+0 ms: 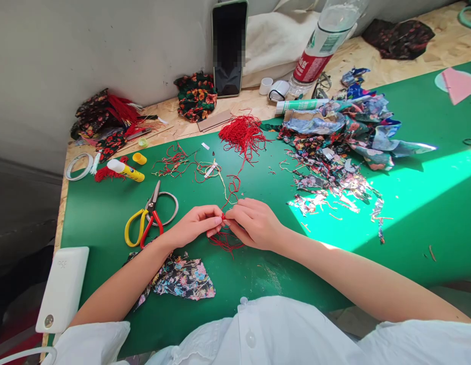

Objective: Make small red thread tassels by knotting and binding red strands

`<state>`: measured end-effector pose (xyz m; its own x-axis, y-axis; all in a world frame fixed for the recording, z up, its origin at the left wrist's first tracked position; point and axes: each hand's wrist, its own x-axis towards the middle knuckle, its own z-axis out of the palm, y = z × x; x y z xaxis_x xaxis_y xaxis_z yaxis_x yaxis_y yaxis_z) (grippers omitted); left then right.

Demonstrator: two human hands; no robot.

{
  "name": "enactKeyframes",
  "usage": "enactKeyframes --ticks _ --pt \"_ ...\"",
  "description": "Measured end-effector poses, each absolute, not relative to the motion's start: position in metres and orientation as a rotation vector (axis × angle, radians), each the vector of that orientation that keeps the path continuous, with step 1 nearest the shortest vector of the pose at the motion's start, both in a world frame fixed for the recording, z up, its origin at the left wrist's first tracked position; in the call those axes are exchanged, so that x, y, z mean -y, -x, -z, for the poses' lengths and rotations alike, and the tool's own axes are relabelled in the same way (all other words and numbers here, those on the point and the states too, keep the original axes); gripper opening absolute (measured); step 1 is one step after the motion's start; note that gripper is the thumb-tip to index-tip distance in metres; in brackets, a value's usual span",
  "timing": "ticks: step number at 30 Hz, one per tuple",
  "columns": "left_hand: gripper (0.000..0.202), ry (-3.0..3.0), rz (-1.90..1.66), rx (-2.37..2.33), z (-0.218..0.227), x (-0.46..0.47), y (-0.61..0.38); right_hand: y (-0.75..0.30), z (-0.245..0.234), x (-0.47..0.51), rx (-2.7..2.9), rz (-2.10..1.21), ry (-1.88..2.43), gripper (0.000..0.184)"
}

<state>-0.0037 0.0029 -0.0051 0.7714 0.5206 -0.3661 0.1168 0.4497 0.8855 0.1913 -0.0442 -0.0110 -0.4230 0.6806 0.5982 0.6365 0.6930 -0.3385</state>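
My left hand (193, 225) and my right hand (254, 223) meet fingertip to fingertip over the green mat (106, 213). Both pinch a small bundle of red thread (225, 238), whose loose ends hang and spread on the mat just below the fingers. A red strand runs up from the pinch toward a bigger heap of red thread (243, 134). A floral fabric piece (182, 279) lies under my left forearm. Scissors (146, 220) with one yellow and one red handle lie just left of my left hand.
Floral fabric scraps (334, 147) are piled right of centre. A yellow glue stick (125, 170), tape ring (79, 166), phone (228, 48), water bottle (322, 40), white tube (296, 105) and white power bank (63, 289) surround the mat. Sunlight falls on the right.
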Motion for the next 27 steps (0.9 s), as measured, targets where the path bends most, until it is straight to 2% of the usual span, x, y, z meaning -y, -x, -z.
enactKeyframes --ticks 27 --pt "0.023 -1.131 -0.258 -0.667 0.0033 -0.0035 0.0038 -0.1904 0.0144 0.0453 2.178 -0.053 0.991 0.01"
